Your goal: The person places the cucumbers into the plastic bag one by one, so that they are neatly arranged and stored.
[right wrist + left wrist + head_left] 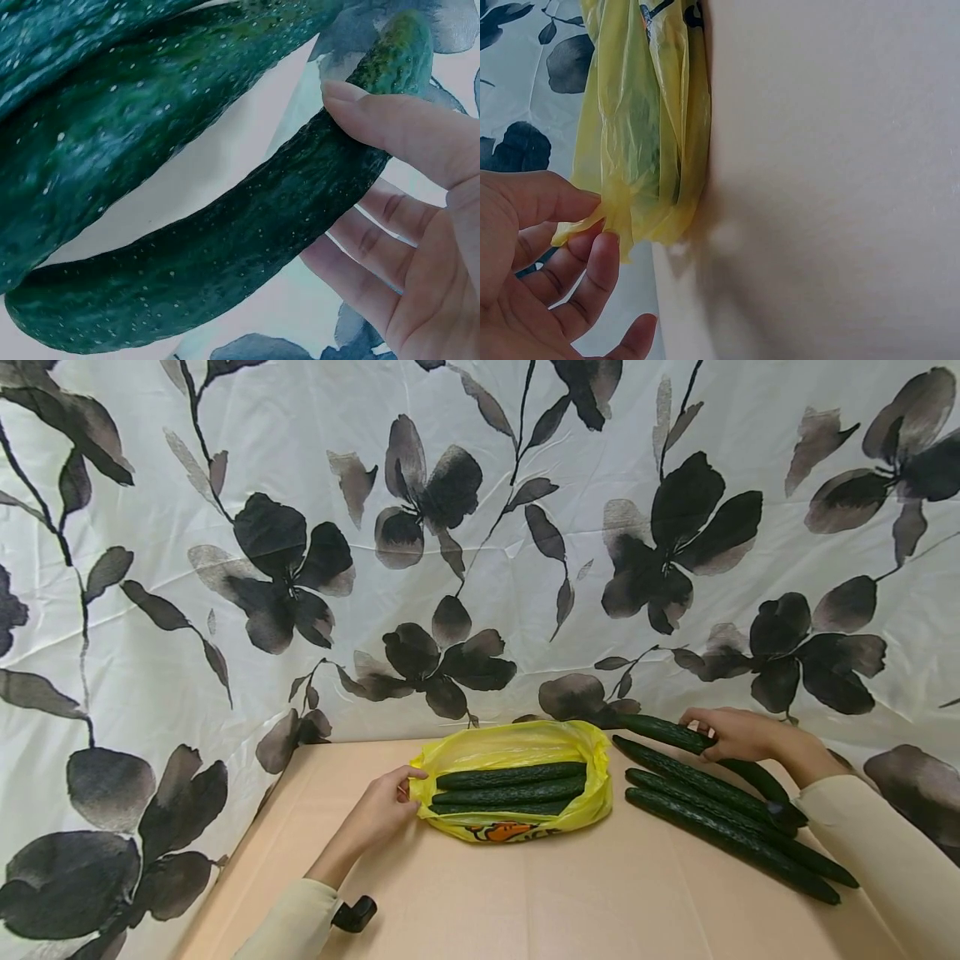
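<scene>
A yellow plastic bag (pixel 517 735) lies on its side on the table, its mouth facing up, with several dark green cucumbers (pixel 510 789) side by side inside. My left hand (pixel 382 802) pinches the bag's left end; in the left wrist view, thumb and fingers (pixel 592 262) grip a gathered yellow corner. Over on the right, my right hand (pixel 735 735) grips a curved cucumber (pixel 663 732) at the back of a loose group. The right wrist view shows the thumb across this cucumber (pixel 225 240) near one end, fingers behind it.
More loose cucumbers (pixel 720 835) lie slanted on the table (pixel 487 902), right of the bag. A floral cloth (pixel 525 568) hangs along the table's back edge. A small black object (pixel 354 914) sits by the left sleeve.
</scene>
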Demonstrator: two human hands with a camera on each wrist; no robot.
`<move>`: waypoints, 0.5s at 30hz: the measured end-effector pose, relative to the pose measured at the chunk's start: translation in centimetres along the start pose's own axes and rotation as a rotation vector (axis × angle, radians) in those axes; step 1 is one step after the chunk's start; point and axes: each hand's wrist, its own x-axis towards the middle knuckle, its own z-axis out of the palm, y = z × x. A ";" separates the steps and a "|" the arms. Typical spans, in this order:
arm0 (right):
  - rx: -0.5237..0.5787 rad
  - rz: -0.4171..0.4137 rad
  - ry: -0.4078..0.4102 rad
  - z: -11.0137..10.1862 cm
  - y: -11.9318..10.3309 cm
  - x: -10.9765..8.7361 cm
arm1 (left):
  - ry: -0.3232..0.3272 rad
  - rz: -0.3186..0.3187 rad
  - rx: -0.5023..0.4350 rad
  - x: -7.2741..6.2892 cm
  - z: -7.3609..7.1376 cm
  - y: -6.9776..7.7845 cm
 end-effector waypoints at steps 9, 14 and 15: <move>-0.037 -0.036 -0.007 -0.8 -1.5 0.6 | -0.001 -0.007 0.012 0.1 0.0 0.3; -0.068 -0.055 0.007 -1.3 -2.9 0.8 | -0.003 -0.006 0.015 0.1 0.0 0.2; -0.072 -0.058 0.011 -1.3 -3.1 0.8 | -0.003 -0.006 0.015 0.2 0.0 0.1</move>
